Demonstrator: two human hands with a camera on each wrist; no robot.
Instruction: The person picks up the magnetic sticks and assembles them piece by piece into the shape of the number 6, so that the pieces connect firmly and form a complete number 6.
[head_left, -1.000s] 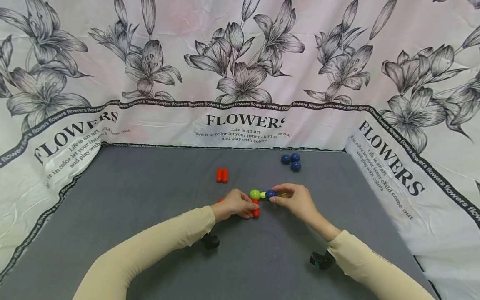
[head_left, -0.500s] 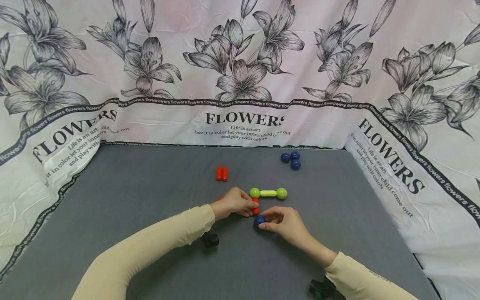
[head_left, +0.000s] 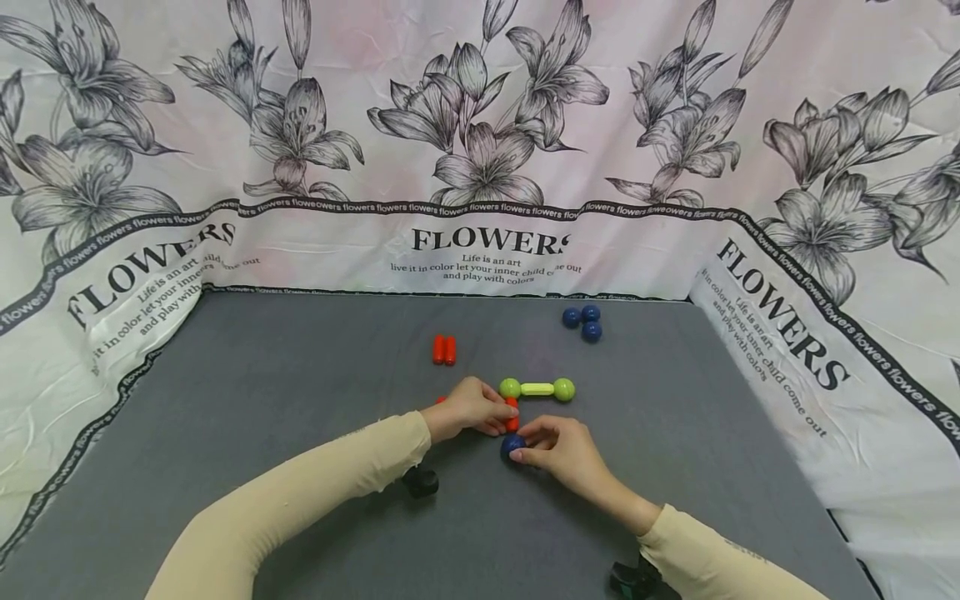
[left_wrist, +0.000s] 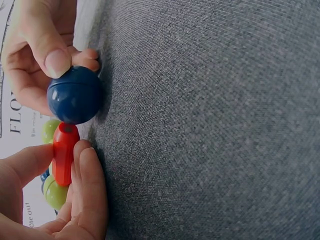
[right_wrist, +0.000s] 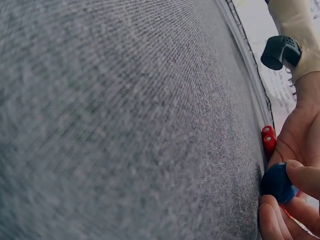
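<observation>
My left hand (head_left: pixel 474 407) pinches a red rod (left_wrist: pixel 64 155) between thumb and fingers. The rod's far end meets a green ball (head_left: pixel 510 388), which is joined by a light green rod (head_left: pixel 537 389) to a second green ball (head_left: pixel 564 389). My right hand (head_left: pixel 562 446) grips a blue ball (left_wrist: pixel 75 95) with thumb and fingers, right at the near end of the red rod. In the right wrist view the blue ball (right_wrist: pixel 278 183) sits low over the grey cloth.
Two red rods (head_left: pixel 444 350) lie side by side farther back. Three blue balls (head_left: pixel 591 315) cluster near the table's back edge. A bit of another red piece (head_left: pixel 441 400) shows behind my left wrist. Flower-printed cloth walls surround the grey table (head_left: pixel 300 358).
My right hand has brought the blue ball from in front of the light green rod toward me, to the red rod's near end. My left hand has stayed on the red rod.
</observation>
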